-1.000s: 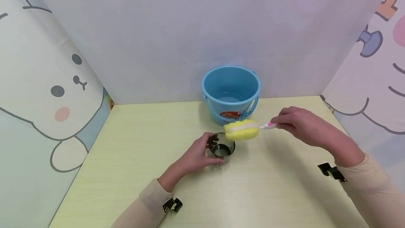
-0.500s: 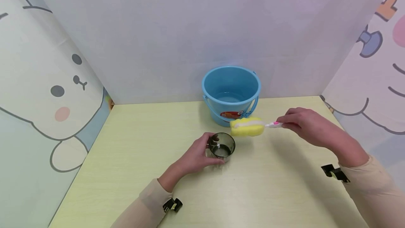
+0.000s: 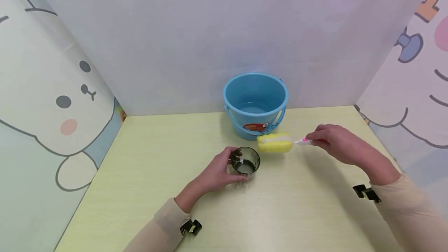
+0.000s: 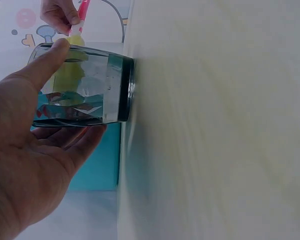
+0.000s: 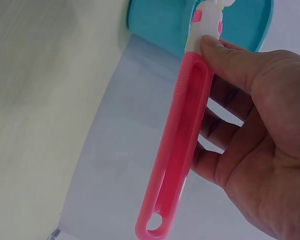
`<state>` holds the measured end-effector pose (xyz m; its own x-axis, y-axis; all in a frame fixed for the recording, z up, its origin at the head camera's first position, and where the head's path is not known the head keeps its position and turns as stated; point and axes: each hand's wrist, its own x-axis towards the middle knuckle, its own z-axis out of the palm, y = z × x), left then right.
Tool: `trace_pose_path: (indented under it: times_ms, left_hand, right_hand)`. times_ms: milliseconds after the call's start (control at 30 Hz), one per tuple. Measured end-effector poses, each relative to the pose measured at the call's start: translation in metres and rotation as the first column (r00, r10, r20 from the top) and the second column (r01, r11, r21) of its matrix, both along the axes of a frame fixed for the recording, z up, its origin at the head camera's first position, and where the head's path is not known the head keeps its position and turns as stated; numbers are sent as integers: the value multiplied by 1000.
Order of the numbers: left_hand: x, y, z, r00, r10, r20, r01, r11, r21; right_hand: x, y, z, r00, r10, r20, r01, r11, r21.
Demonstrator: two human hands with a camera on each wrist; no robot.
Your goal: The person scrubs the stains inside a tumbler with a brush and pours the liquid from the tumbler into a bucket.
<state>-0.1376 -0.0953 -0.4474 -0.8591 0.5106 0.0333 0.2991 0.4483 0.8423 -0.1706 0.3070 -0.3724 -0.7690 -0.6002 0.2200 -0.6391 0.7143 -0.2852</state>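
Note:
In the head view a dark, see-through glass cup (image 3: 246,162) stands upright on the table. My left hand (image 3: 217,172) grips it from the left, thumb on the near side and fingers behind. The left wrist view shows the cup (image 4: 85,85) with its base at the table top. To the right, my right hand (image 3: 337,143) pinches the handle of a sponge brush, held level above the table. Its yellow sponge head (image 3: 275,143) hangs just right of the cup's rim. In the right wrist view the pink handle (image 5: 177,130) lies between thumb and fingers.
Behind the cup stands a light blue bucket (image 3: 255,121) with some water inside and its handle hanging down in front. A pale wood-look table (image 3: 168,147) carries everything. A grey-white wall (image 3: 168,42) rises at the back, and cartoon-printed panels flank both sides.
The brush's sponge head has moved right, away from over the cup's rim, then dipped slightly. The left hand and the cup have stayed put.

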Motion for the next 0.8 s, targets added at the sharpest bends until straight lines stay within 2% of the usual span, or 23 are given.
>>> trace_pose_path:
  times_ms: [267, 800]
  left_hand:
    - [0, 0, 0, 1000, 2, -3, -2, 1000, -4]
    - [1, 0, 1, 1000, -3, 7, 3, 1000, 2]
  right_hand:
    - [-3, -6, -15, 996, 3, 86, -4, 1000, 19]
    - [-8, -15, -44, 992, 28, 124, -28, 1000, -2]
